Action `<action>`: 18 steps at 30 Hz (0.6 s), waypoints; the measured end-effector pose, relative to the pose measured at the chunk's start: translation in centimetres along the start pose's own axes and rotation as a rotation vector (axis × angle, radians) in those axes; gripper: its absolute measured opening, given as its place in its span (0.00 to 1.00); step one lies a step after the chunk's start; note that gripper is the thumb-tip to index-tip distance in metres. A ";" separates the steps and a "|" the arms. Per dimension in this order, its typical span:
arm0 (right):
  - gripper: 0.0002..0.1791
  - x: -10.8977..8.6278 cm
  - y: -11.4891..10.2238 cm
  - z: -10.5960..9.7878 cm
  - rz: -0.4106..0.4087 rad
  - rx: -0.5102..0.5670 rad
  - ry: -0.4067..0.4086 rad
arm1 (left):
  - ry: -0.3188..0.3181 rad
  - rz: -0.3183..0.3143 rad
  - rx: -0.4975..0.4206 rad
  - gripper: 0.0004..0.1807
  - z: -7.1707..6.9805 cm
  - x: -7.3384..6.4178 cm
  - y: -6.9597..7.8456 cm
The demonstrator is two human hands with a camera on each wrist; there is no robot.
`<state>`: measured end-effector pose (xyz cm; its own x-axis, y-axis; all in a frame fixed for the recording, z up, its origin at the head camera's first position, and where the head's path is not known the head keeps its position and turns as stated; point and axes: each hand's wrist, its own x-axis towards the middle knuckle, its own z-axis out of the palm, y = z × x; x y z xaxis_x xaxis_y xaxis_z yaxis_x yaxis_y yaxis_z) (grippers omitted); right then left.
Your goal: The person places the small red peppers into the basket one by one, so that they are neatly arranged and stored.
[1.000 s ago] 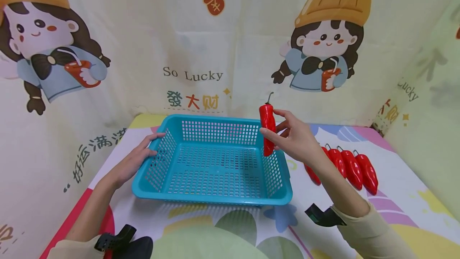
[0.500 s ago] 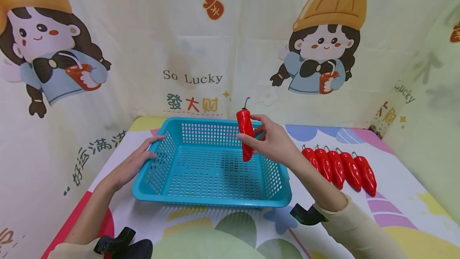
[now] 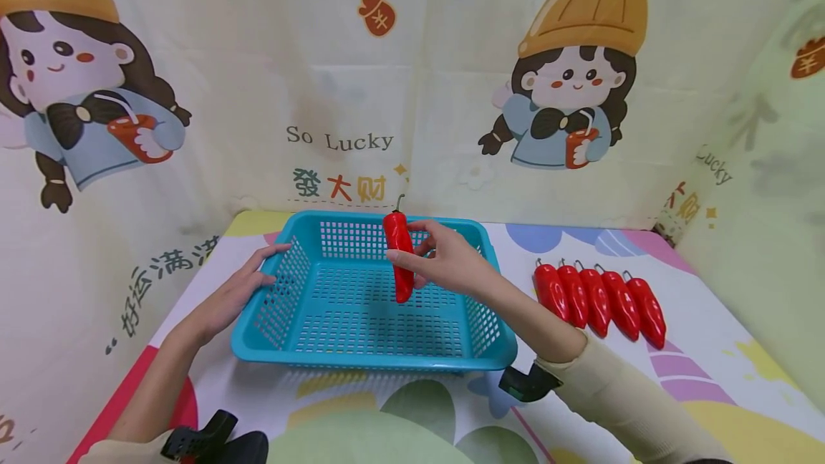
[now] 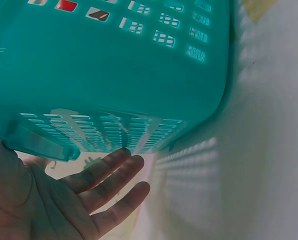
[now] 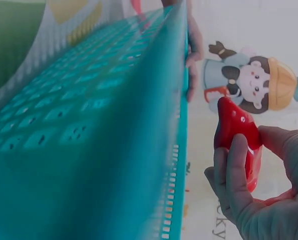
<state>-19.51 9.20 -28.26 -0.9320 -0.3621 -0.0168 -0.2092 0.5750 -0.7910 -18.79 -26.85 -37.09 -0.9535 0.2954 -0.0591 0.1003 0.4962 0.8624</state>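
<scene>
Head view: the red pepper [image 3: 400, 256], stem near twelve o'clock, is pinched by the right hand [image 3: 451, 263] over the middle of the blue basket [image 3: 374, 361]. The basket's rim is touched near nine o'clock by the left hand [image 3: 235, 297]. Five more peppers [image 3: 594, 301] are lined up on the table [image 3: 567, 407] at three o'clock. Left wrist view: the left fingers are seen nearly straight and apart. Right wrist view: the pepper is clamped between thumb and fingers.

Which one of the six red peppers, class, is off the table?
The pepper in the right grip, stem up, over the blue basket; the other five lie on the table.
</scene>
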 end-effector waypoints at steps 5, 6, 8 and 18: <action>0.43 0.5 -0.8 0.6 0.036 0.066 -0.045 | 0.006 -0.005 0.000 0.36 -0.1 -0.2 -0.1; 0.43 0.7 -1.0 0.8 0.039 0.072 -0.050 | 0.006 -0.006 -0.004 0.36 -0.1 -0.2 -0.1; 0.42 0.9 -1.4 1.1 0.039 0.090 -0.064 | 0.006 -0.003 -0.008 0.36 -0.1 -0.2 -0.2; 0.39 2.3 -2.5 2.8 0.091 0.210 -0.174 | -0.007 0.030 -0.023 0.35 -0.1 -0.1 -0.1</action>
<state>-20.33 4.86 -28.07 -0.8756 -0.4465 -0.1842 -0.0439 0.4534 -0.8902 -18.76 -27.02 -37.15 -0.9483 0.3154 -0.0364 0.1222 0.4684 0.8750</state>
